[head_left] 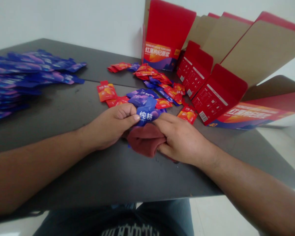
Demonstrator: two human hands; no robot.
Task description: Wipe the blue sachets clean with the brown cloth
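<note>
A blue-purple sachet (147,112) with white lettering is held up in front of me over the table. My left hand (113,124) pinches its left edge, the thumb on its face. In my right hand (184,136) is a brown cloth (147,139), bunched just below and against the sachet; the fingers are curled and partly hidden behind it. Whether the right fingertips also grip the sachet I cannot tell. Right behind the hands lie red-orange sachets (107,91) and another purple sachet (142,94).
On the left, a large stack of blue-purple sachets (27,70) covers the grey table (100,177). More mixed red sachets (149,72) lie toward the wall. Open red cartons (161,54) with raised flaps stand at the back right, one carton (250,114) reaching the table's right edge.
</note>
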